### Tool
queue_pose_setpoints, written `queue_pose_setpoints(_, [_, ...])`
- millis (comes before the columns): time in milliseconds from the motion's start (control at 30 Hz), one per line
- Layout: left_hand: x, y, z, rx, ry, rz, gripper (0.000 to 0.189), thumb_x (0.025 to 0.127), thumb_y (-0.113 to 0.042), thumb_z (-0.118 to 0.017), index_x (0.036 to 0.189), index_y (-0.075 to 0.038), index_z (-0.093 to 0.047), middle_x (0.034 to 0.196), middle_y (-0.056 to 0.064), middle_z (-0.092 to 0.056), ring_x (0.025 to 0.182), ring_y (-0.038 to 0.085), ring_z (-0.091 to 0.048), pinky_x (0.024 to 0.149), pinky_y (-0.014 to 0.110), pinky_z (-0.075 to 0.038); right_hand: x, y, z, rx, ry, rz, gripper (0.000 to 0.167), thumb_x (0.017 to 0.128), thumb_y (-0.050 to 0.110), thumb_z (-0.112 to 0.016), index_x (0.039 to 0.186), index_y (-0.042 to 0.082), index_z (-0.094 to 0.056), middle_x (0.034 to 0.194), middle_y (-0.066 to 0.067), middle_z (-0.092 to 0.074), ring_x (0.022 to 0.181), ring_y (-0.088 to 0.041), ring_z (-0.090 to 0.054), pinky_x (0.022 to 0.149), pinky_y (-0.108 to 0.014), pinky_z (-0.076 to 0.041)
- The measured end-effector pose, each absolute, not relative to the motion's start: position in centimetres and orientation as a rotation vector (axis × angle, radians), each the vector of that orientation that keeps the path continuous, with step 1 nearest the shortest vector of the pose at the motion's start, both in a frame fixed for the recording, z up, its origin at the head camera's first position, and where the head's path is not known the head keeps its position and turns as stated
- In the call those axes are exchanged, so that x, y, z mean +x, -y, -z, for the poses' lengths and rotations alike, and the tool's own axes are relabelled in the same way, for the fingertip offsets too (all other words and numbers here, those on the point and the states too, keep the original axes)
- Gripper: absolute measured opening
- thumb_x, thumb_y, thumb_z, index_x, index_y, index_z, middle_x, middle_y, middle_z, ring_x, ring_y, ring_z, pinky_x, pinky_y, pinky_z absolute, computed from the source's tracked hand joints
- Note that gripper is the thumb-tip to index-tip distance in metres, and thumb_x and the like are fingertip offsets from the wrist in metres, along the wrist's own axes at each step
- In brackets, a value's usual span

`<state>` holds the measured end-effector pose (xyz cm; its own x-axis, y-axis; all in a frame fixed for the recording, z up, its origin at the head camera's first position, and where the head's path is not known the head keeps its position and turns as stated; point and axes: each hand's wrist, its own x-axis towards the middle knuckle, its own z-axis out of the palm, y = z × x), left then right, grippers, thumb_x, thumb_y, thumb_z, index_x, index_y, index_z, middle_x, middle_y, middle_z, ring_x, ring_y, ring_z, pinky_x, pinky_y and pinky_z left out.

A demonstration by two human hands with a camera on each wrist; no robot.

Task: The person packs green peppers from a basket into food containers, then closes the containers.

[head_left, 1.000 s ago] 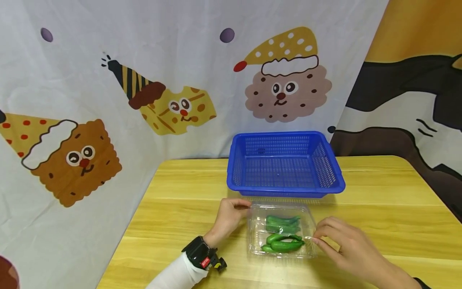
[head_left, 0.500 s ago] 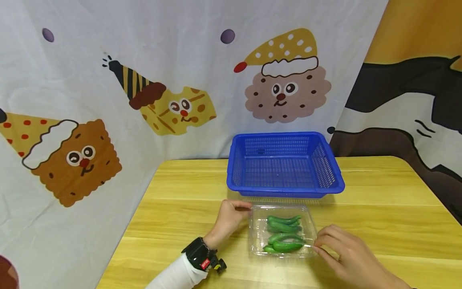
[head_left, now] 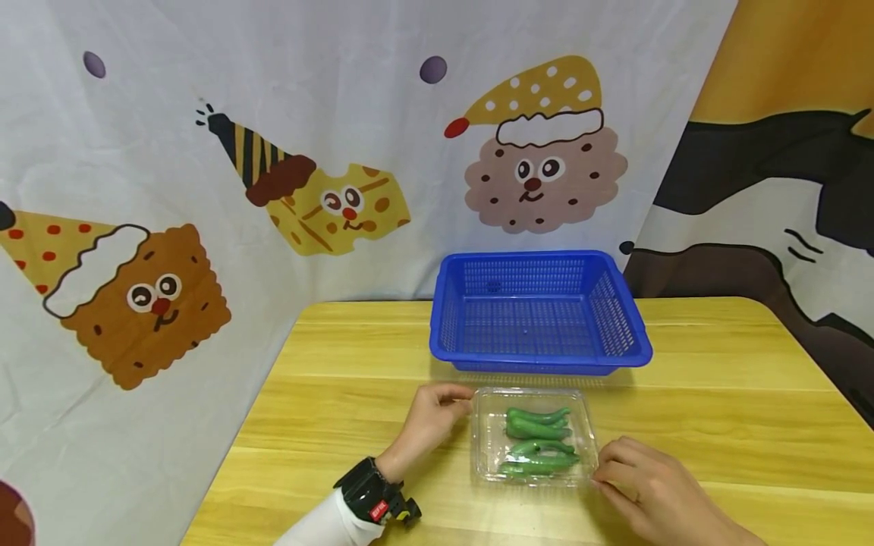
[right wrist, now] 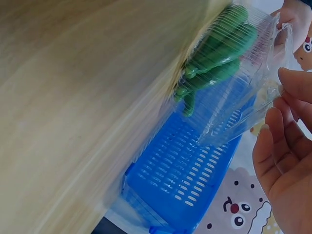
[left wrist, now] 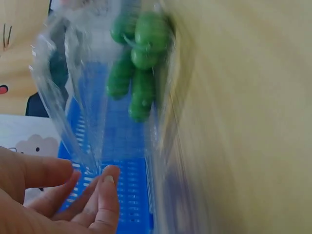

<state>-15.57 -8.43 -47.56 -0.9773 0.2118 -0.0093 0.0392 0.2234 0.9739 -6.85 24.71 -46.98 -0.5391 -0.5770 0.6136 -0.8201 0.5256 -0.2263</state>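
A clear plastic clamshell box point(head_left: 488, 455) stands on the table in the head view, its lid lying over several long green peppers point(head_left: 536, 431). My left hand point(head_left: 432, 417) is at the far left corner of the box. In the left wrist view its thumb and fingers point(left wrist: 109, 195) are spread apart, fingertips right at the box's corner. At the near right corner, my right hand point(head_left: 645, 481) pinches the box's edge between thumb and fingers, as the right wrist view shows with the clear plastic point(right wrist: 243, 109) reaching the fingertips.
Just behind the box, a blue perforated plastic basket point(head_left: 539, 356) stands on the wooden table point(head_left: 355, 356). A cloth backdrop point(head_left: 382, 91) with cartoon figures hangs behind the table. A black band point(head_left: 365, 489) with a small device circles my left wrist.
The lid's near edge has come down toward the box's front. My right hand has moved slightly down with it. The left hand's thumb and fingers have shifted a little at the left corner.
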Motion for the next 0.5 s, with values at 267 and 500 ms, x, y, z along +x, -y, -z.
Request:
queue_pose_setpoints(267, [-13.1,9.5,46.9,0.086,-2.041,-1.949,0.041,0.096,-0.002,-0.068,0.13,0.018,-0.057,0.109,0.024,-0.072,0.093,0.033,-0.072,0.086,0.047,-0.062,-7.1,-24.8,47.5,1.162,2.283,-0.706,0.043,0.11,0.04,-0.047,0.084,0.021,-0.075,0.094,0.017,-0.063,0.083,0.0,-0.056,0.075,-0.012,-0.05])
queue_pose_setpoints(500, [-11.7,9.8,46.8,0.054,-1.87,-1.92,0.044,0.089,0.003,-0.07,0.128,0.017,-0.056,0.1,0.017,-0.071,0.083,0.023,-0.071,0.08,0.041,-0.064,-7.1,-24.9,47.7,1.172,2.269,-0.734,0.041,0.11,0.039,-0.051,0.083,0.021,-0.077,0.093,0.017,-0.064,0.082,0.001,-0.057,0.073,-0.011,-0.05])
